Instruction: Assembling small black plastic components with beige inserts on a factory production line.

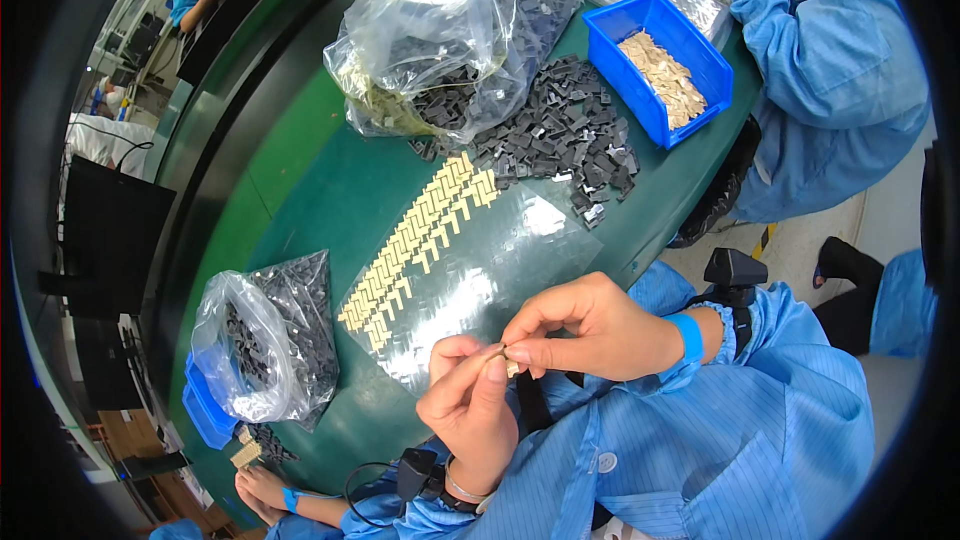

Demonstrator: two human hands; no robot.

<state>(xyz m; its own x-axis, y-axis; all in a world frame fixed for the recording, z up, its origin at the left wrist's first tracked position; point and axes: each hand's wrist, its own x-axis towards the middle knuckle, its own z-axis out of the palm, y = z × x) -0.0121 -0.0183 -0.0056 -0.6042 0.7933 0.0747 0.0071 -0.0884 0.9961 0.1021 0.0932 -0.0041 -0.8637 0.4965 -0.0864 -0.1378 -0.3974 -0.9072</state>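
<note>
My left hand (474,414) and my right hand (607,332) meet fingertip to fingertip over the near side of the table. Pinched between them is a small pale piece (513,368), mostly covered by my fingers, so its exact shape is hidden. Beyond my hands lies a clear plastic sheet (530,240). Along its left part, small cream-coloured L-shaped pieces (415,235) are set in close slanting rows. A heap of small black plastic parts (575,125) is spread at the sheet's far end.
A large clear bag (430,40) of black parts stands at the back, beside a blue bin (655,65) holding beige flat pieces. Another bag (285,340) sits at left near a blue tray (208,405). Co-workers' hands (262,492) and sleeves (830,80) flank the green table (300,210).
</note>
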